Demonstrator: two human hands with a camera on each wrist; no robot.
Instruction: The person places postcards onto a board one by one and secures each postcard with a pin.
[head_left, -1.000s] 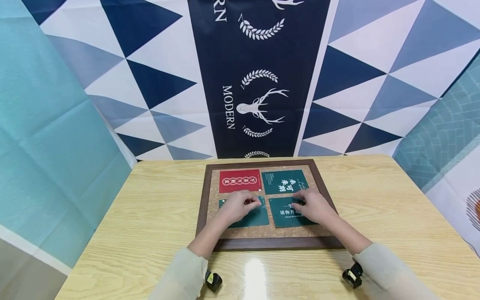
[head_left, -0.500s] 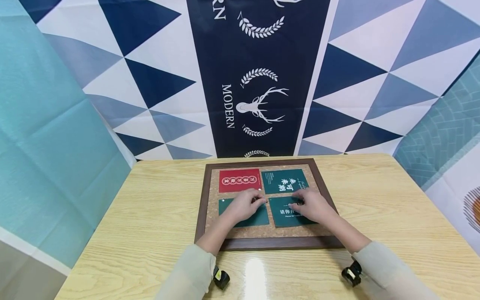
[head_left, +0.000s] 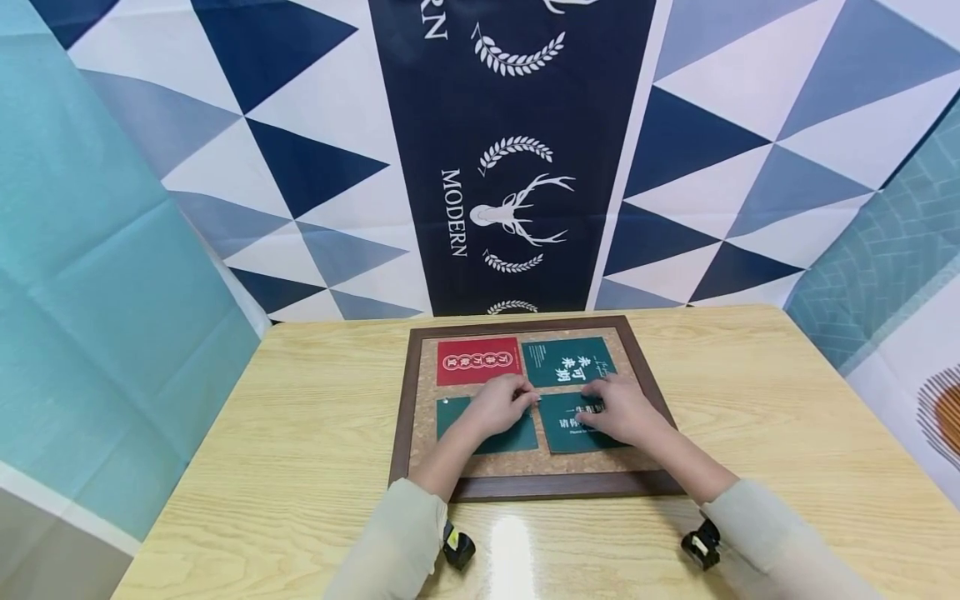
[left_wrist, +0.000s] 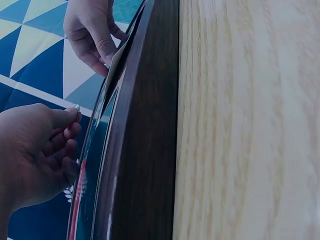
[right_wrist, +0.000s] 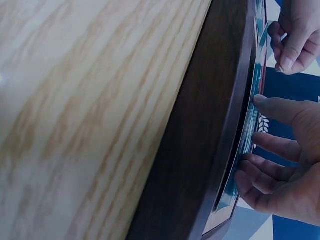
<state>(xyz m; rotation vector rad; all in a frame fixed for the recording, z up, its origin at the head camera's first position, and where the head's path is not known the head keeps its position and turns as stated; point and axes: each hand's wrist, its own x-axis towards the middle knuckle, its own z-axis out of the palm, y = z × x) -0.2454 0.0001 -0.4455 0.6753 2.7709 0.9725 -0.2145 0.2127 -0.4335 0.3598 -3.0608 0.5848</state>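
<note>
My left hand (head_left: pixel 501 406) pinches a small pale pushpin (left_wrist: pixel 77 107) between thumb and forefinger, tip toward the lower right green card's upper left corner. The right hand (head_left: pixel 624 408) has its fingers spread and fairly straight, with fingertips resting on that lower right green card (head_left: pixel 573 442). In the left wrist view, one edge of the card stands up slightly from the board under the right hand. All the cards lie on a framed cork board (head_left: pixel 487 464). Beneath my left hand is the lower left green card (head_left: pixel 510 439), partly hidden, with a pin (head_left: pixel 445 401) at its upper left corner.
A red card (head_left: pixel 477 367) and another green card (head_left: pixel 547 367) fill the board's far half. The dark wooden frame (head_left: pixel 562 486) rises around the cork. Under it is a pale wooden table (head_left: pixel 300 433), with a patterned cloth (head_left: pixel 517 208) hanging behind.
My left hand has moved right with the pushpin, from over the lower left green card to the corner of the lower right one. The right hand has barely shifted.
</note>
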